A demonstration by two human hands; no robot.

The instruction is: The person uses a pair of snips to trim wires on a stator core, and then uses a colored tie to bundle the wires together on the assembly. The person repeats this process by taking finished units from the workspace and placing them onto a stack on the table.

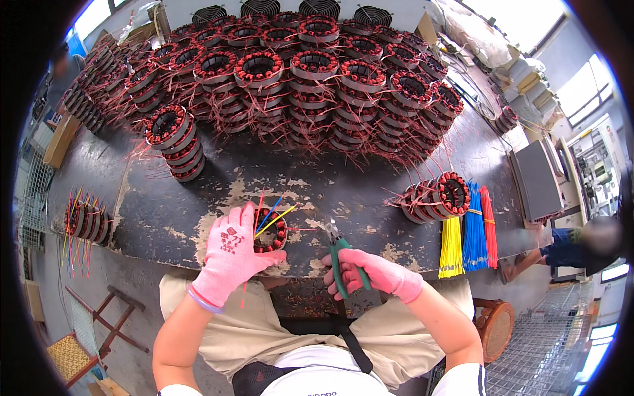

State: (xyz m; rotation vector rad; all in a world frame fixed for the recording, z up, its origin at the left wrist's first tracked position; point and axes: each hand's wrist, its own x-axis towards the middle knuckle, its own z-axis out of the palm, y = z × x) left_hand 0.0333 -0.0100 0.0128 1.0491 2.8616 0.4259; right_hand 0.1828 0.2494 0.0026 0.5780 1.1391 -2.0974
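Resting over the left side of a dark metal stator ring with red windings (281,232), the pink-gloved left hand (231,241) has its thumb spread wide of its fingers, near the ring's lower edge. The fingertips are partly hidden, so I cannot tell whether it grips the ring or only steadies it. The ring lies on the worn black tabletop (165,221), close to its front edge, with a thin red sleeve (259,206), a blue sleeve (273,206) and a yellow sleeve (277,220) sticking out of it.

To the right of the ring and apart from it, the pink-gloved right hand (376,270) is closed around green-handled metal pliers (341,246), their tips pointing away from the person and their handles spread apart.

Farther right, a row of red-wound rings lying on its side (436,198) sits just beyond bundles of yellow tubes (451,247), blue tubes (474,234) and red tubes (489,228). Tall stacks of similar rings (314,99) cover the table's far side; a shorter leaning stack (177,142) stands in front, at left.
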